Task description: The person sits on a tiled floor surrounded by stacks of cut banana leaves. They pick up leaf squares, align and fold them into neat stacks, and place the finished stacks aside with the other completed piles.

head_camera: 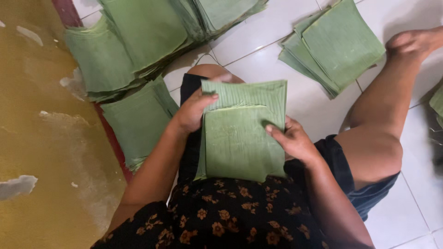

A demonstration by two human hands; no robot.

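A small stack of green squarish cut leaf sheets (pixel 240 138) rests on my lap, over a dark floral garment. My left hand (pixel 193 112) grips the stack's upper left edge, thumb laid on the top sheets. My right hand (pixel 291 139) holds the right edge, thumb pressing on the top sheet. The top sheet sits lower than the sheet beneath it, whose upper part shows above.
A big pile of green leaf sheets (pixel 138 37) lies at upper left beside an ochre wall (pixel 41 138). A smaller pile (pixel 138 122) lies below it. Another neat stack (pixel 334 46) sits on the white tiled floor (pixel 417 184) at upper right. My bare leg (pixel 383 120) stretches right.
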